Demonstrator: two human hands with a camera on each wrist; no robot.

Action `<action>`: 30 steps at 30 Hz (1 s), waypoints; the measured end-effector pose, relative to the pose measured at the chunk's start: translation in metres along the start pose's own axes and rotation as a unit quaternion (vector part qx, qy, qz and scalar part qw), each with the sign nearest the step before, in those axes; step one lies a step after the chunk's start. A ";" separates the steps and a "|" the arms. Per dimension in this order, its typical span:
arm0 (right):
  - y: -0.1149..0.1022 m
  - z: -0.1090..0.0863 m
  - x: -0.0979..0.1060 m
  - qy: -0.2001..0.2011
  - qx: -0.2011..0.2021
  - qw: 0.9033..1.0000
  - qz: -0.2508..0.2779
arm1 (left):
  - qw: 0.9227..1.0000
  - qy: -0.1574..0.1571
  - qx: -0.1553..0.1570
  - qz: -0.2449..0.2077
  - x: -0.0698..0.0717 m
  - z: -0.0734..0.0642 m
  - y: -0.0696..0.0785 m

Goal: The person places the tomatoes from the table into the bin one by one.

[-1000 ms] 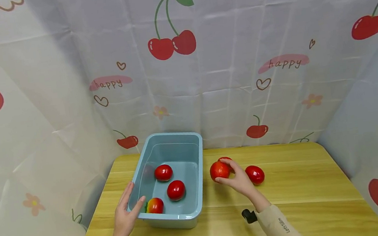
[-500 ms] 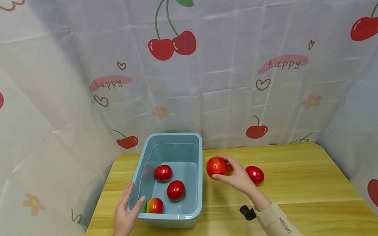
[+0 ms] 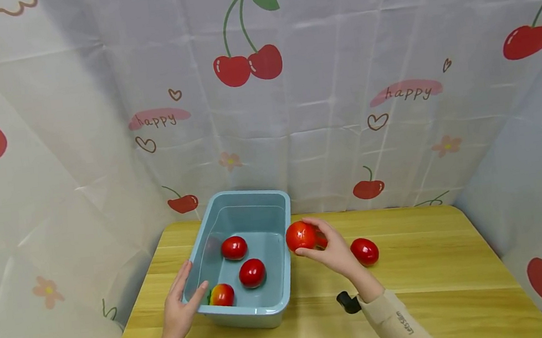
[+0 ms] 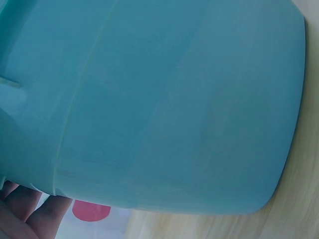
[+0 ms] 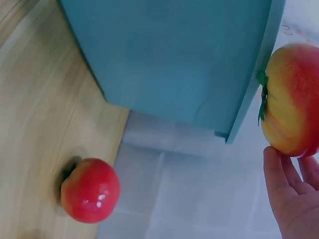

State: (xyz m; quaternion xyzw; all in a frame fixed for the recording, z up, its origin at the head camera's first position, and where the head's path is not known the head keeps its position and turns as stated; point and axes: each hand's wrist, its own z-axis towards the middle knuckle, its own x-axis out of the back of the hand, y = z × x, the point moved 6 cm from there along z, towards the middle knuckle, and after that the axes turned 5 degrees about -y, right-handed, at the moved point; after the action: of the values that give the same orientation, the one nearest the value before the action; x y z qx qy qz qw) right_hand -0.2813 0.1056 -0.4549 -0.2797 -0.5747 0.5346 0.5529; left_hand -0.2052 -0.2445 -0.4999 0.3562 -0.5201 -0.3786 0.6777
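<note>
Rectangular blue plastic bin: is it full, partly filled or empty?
Partly filled: the bin holds three rounded, mostly red fruits, with bare bottom showing between them.

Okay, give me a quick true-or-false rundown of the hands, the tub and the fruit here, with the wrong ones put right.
1. The right hand holds a round fruit. True.
2. The left hand is touching the blue tub. True.
3. Five fruits lie inside the tub. False: three fruits do.
4. The held fruit has green leaves. True.
5. The tub stands upside down. False: its open side faces up.
</note>
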 end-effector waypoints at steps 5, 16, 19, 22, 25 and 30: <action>-0.019 -0.002 -0.005 -0.009 -0.006 1.000 -0.003 | 1.000 -0.003 0.007 -0.001 -0.001 0.001 -0.001; -0.059 -0.006 -0.016 -0.019 0.028 0.999 -0.018 | 1.000 -0.003 0.006 -0.005 0.000 0.002 0.000; -0.061 -0.006 -0.020 -0.024 0.024 0.999 -0.014 | 1.000 -0.003 0.005 -0.005 -0.001 0.002 0.001; -0.062 -0.006 -0.023 -0.029 0.022 0.999 -0.012 | 1.000 -0.004 0.004 -0.007 -0.001 0.001 0.001; -0.062 -0.006 -0.027 -0.034 0.020 0.999 -0.007 | 1.000 -0.004 0.003 -0.009 -0.001 0.001 0.001; -0.063 -0.006 -0.031 -0.045 0.026 0.999 0.001 | 1.000 -0.004 0.004 -0.007 -0.001 0.001 0.001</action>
State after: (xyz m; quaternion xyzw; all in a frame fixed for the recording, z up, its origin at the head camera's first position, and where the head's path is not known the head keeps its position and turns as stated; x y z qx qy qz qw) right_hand -0.2512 0.0617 -0.4081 -0.2420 -0.5846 0.5616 0.5331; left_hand -0.2065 -0.2435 -0.4990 0.3607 -0.5218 -0.3825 0.6717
